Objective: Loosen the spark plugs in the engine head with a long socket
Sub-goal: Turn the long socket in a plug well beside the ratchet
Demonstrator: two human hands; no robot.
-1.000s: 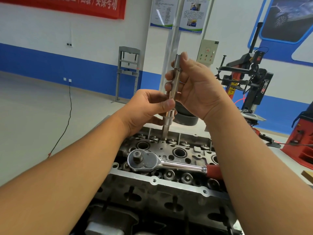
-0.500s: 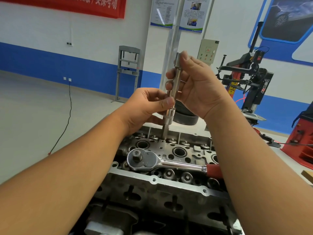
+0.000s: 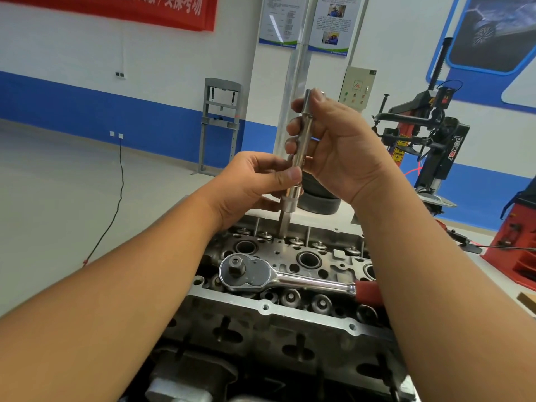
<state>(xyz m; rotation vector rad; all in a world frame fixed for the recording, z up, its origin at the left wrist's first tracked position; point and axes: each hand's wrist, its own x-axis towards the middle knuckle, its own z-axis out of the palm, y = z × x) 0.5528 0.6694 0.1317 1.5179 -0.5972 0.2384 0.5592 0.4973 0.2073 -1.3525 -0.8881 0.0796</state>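
A: Hands first, please. What are they doing?

B: Right hand [image 3: 339, 146] has its fingers curled around the upper part of the long socket [image 3: 298, 158], with the thumb near the top end. Left hand [image 3: 252, 187] pinches the same tool lower, just above the thicker collar. The tool stands almost upright over the engine head [image 3: 261, 317], and its thin lower end seems to reach the top face between two plug wells, though I cannot tell if it really touches.

A: Did something change in the last second?

B: Very little. Both hands keep the same grip, and the tool is raised only slightly. I judge they are still assembling or checking the tool, so no spark plug is loosened yet.

A: And the ratchet?

B: Ratchet wrench [image 3: 261, 271] lies flat on the engine head, in front of the hands, with its red handle under the right forearm. Nobody touches it.
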